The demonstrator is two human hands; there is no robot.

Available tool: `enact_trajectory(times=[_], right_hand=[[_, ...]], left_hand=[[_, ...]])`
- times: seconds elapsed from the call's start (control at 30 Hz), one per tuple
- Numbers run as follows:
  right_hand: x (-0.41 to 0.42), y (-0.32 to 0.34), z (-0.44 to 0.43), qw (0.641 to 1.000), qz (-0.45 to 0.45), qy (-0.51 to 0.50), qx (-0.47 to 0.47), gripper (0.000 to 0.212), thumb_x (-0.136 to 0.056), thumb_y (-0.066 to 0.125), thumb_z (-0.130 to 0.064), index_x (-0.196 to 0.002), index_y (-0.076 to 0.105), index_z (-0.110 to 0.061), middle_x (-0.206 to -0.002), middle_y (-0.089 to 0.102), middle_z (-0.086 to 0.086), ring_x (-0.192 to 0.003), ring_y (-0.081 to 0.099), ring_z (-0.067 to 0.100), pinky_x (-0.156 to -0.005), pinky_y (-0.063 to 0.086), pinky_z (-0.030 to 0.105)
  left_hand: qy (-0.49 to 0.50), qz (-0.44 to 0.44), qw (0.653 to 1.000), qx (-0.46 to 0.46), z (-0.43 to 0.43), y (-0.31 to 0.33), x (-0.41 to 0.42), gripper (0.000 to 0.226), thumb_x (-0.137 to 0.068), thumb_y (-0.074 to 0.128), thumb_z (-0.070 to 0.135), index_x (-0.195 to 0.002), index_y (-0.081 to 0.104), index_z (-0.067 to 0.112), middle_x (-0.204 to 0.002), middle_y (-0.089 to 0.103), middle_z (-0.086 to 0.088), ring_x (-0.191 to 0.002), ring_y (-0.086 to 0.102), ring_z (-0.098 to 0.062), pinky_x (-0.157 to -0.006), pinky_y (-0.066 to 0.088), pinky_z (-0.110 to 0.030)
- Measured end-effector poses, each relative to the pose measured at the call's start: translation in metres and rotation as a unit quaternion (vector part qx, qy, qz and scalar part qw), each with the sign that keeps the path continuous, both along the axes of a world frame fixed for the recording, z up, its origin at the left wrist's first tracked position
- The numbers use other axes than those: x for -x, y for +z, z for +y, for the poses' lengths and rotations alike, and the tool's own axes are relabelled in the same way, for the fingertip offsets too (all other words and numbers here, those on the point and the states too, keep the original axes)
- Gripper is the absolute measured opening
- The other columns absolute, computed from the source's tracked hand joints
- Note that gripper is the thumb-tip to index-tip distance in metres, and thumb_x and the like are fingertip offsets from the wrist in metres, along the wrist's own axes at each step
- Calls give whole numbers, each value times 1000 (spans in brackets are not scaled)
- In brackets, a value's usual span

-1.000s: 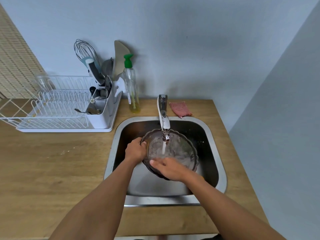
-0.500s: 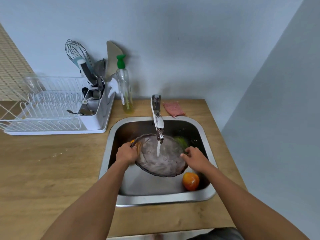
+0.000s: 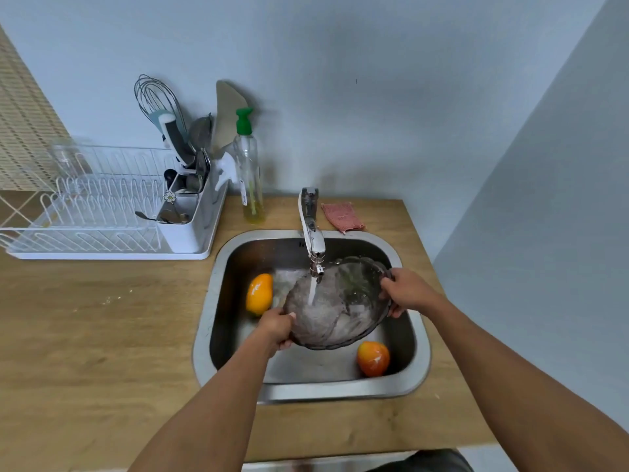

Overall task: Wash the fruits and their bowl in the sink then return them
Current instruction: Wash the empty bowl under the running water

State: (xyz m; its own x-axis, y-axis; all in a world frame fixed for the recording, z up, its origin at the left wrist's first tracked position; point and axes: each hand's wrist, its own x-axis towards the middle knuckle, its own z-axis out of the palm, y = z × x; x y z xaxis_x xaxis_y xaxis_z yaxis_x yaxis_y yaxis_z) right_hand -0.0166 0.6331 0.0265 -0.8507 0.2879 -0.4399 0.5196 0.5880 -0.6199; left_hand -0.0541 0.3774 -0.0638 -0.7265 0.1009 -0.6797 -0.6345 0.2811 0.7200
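Note:
A dark glass bowl [image 3: 337, 308] with a scalloped rim is held tilted in the steel sink [image 3: 238, 383], under the running tap [image 3: 311, 229]. Water pours into the bowl's left half. My left hand [image 3: 277, 327] grips the rim at the lower left and my right hand [image 3: 406, 291] grips it at the upper right. A yellow-orange fruit [image 3: 259, 294] lies on the sink floor to the left of the bowl. An orange-red fruit [image 3: 373, 358] lies at the front right, below the bowl. Something green shows faintly through the glass.
A white dish rack [image 3: 102, 212] with a utensil holder stands on the wooden counter [image 3: 102, 335] to the left. A soap bottle [image 3: 250, 172] with a green pump and a pink cloth [image 3: 342, 217] sit behind the sink. Walls close in behind and to the right.
The bowl has shifted right and tilted more, so the yellow-orange fruit now shows on its left. My right hand went from inside the bowl to its right rim. The view moved.

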Motion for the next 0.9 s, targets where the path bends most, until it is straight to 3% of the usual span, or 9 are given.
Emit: enact_trajectory(times=[0.13, 0.23, 0.4, 0.5, 0.57, 0.67, 0.73, 0.83, 0.9], right_hand=[[1, 14, -4, 992, 86, 25, -85, 15, -94, 40, -22, -92, 52, -13, -73, 69, 11, -44, 66, 22, -39, 49, 26], [-5, 11, -10, 979, 149, 13, -142, 17, -95, 41, -24, -98, 55, -15, -85, 66, 8, -65, 66, 27, -58, 55, 38], [-18, -17, -14, 971, 193, -36, -134, 23, -99, 42, -24, -115, 57, -18, -98, 64, 2, -83, 57, 20, -70, 42, 30], [-21, -39, -21, 977, 179, -83, -81, 24, -99, 44, -25, -120, 55, -21, -106, 64, 1, -92, 58, 19, -73, 42, 27], [-22, -54, -31, 981, 152, -120, -13, 22, -99, 45, -23, -119, 54, -25, -110, 64, 0, -95, 61, 18, -68, 46, 24], [-18, -72, -52, 970, 90, -182, 132, 17, -99, 45, -18, -112, 52, -27, -115, 63, 6, -99, 63, 24, -77, 60, 46], [-15, -83, -68, 947, 53, -226, 224, 15, -99, 44, -13, -108, 52, -22, -117, 60, 11, -101, 64, 31, -75, 60, 52], [-13, -93, -92, 907, 20, -268, 323, 13, -99, 44, -7, -107, 52, -15, -116, 60, 15, -94, 64, 34, -59, 60, 46], [-14, -97, -105, 890, 1, -272, 366, 15, -100, 43, -7, -111, 49, -13, -111, 61, 14, -86, 63, 30, -56, 56, 42]], left_hand=[[-16, -18, 999, -26, 10, 1, -3, 17, -98, 45, 7, -109, 52, 18, -87, 60, -5, -65, 56, -15, -52, 47, -25], [2, -6, 999, -46, 19, -1, -5, 22, -94, 50, 5, -112, 55, 17, -93, 65, -8, -67, 59, -18, -55, 50, -26], [110, 42, 988, -99, 22, -3, -2, 32, -91, 42, -10, -114, 51, 10, -86, 63, -14, -69, 57, -27, -53, 44, -24], [114, 106, 987, -24, 6, 3, 6, 27, -88, 48, -5, -107, 54, 14, -77, 61, -14, -56, 52, -23, -43, 43, -20], [98, 153, 982, 53, -7, 9, 13, 22, -89, 54, 6, -102, 59, 23, -92, 66, -13, -74, 60, -27, -65, 54, -30], [73, 197, 970, 124, -28, 19, 23, 24, -93, 54, 17, -113, 61, 27, -102, 65, -7, -96, 63, -30, -88, 54, -42], [78, 227, 961, 135, -40, 25, 28, 23, -93, 55, 21, -114, 63, 24, -101, 65, -2, -99, 62, -25, -89, 50, -39], [84, 244, 958, 124, -55, 33, 34, 25, -93, 56, 29, -114, 67, 21, -103, 67, 0, -98, 62, -21, -89, 49, -36], [86, 235, 965, 81, -62, 37, 39, 28, -93, 56, 30, -119, 64, 23, -108, 67, -2, -101, 61, -21, -92, 51, -37]])
